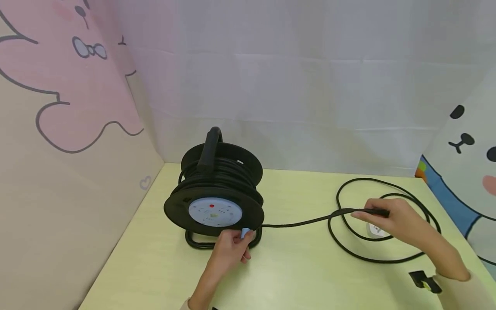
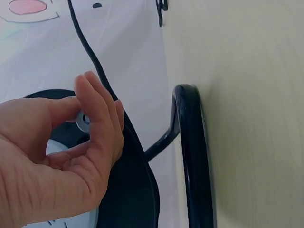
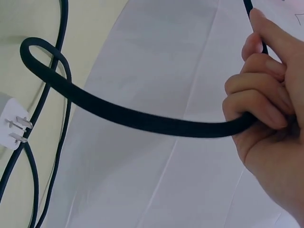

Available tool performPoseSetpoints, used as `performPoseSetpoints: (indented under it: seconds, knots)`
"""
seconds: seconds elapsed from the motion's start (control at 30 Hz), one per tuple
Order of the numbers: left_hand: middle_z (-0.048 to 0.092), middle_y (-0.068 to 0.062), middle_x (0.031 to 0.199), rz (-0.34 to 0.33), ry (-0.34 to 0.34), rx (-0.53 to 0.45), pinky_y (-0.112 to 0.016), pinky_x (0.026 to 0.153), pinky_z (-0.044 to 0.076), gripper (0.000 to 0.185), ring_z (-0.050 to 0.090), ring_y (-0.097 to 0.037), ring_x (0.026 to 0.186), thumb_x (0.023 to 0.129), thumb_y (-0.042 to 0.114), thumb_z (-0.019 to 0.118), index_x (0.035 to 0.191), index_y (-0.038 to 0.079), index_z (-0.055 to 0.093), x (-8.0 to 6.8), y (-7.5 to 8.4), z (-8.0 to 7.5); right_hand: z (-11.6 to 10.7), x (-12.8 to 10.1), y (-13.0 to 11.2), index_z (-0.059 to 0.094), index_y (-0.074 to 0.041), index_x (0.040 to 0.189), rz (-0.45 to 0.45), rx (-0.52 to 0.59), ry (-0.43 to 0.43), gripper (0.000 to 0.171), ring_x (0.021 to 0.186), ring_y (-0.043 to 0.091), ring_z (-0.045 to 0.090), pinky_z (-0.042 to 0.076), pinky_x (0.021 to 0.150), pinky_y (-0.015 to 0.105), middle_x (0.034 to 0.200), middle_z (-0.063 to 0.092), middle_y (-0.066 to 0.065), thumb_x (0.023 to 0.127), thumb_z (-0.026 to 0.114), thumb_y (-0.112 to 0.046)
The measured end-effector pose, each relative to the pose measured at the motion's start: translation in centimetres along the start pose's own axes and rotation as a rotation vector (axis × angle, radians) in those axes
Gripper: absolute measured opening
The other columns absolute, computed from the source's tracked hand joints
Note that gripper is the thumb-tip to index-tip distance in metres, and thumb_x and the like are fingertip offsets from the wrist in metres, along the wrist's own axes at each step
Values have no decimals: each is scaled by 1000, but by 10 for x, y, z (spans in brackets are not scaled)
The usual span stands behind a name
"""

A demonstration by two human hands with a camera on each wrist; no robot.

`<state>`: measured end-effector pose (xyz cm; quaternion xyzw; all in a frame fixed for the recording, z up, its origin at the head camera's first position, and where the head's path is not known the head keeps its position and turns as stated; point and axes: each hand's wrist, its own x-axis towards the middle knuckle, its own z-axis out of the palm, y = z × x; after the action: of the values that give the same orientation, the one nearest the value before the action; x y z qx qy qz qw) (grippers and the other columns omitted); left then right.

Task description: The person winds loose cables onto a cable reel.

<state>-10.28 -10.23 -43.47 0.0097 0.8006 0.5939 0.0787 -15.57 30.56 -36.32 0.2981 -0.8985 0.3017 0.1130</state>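
Note:
A black cable reel [image 1: 217,181] stands on its tubular frame [image 2: 192,156], its pale socket face [image 1: 215,212] turned forward. At the reel's lower front rim, my left hand [image 1: 228,249] pinches a small light-blue knob [image 1: 245,232] between thumb and fingers. The black cable [image 1: 302,224] runs from the reel to the right, raised off the table. My right hand [image 1: 399,219] grips this cable with curled fingers, seen closely in the right wrist view. Beyond that hand the cable lies in loose loops. A white plug [image 3: 14,121] with metal pins rests among them, partly hidden in the head view.
The pale yellow table [image 1: 302,275] carries the reel at left centre and the cable loops [image 1: 387,261] at right. A whitish sheet [image 1: 294,86] hangs behind. Cartoon-printed panels flank it, with a pink figure [image 1: 89,94] on the left and a white bear [image 1: 472,172] on the right.

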Motion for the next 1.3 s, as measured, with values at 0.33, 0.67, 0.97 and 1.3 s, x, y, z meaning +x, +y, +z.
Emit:
performPoseSetpoints:
  seconds: [0.33,0.67,0.97,1.3]
  knots:
    - [65,-5,60,-72,-35,-34,-32,54,59,38,66,-17,52,103,23,63,86,-10,68,-8,-7,-14,-15,3,3,51,-35,69,-44,-40,-3,48,53,-7,28,27,43,18,62,31,-25,75,90,-7]
    - [63,-5,65,-158,43,-70,-31,54,60,36,67,-16,56,103,23,64,86,-9,66,-19,-19,-28,-26,-12,16,53,-31,69,63,-83,-4,43,54,-3,32,26,44,22,61,32,-22,74,91,-12]
    - [63,-8,67,-229,167,-64,-31,54,60,30,67,-19,56,102,16,65,94,-12,70,-26,-31,-52,-32,-32,31,52,-30,66,188,-143,-16,41,54,-3,30,23,44,25,60,30,-20,77,91,-20]
    - [64,-10,67,-252,227,-48,-31,53,60,30,66,-19,55,103,15,63,95,-12,71,-30,-35,-73,-23,-34,28,51,-30,68,127,-105,-31,43,54,-4,30,25,43,22,62,32,-22,76,91,-15]
